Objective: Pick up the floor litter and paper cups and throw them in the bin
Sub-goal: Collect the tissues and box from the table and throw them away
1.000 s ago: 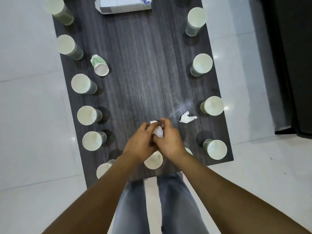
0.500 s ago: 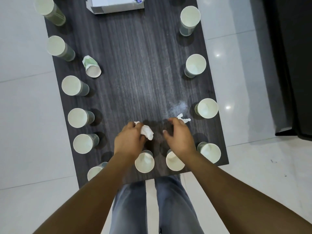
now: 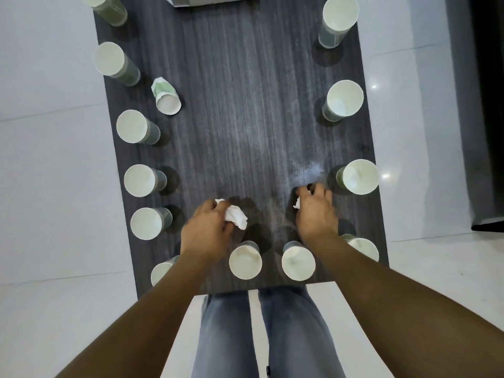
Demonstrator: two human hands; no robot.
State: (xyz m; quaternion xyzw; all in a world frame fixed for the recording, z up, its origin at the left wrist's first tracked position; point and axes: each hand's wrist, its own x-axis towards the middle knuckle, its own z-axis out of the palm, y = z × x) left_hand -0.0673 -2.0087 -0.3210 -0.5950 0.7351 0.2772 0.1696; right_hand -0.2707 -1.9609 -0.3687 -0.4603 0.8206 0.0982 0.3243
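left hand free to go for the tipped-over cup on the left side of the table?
Probably not yet. The left hand already holds a crumpled tissue. The path to the tipped cup looks open across bare table, between the upright cups.

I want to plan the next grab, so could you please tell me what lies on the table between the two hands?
In the head view, only bare dark tabletop separates the left hand from the right hand.

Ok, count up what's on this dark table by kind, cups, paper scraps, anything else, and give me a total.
upright paper cups: 12
crushed cup on its side: 1
crumpled paper wads: 2, one in the left hand, one under the right hand
white box at the far edge: 1
Total: 16
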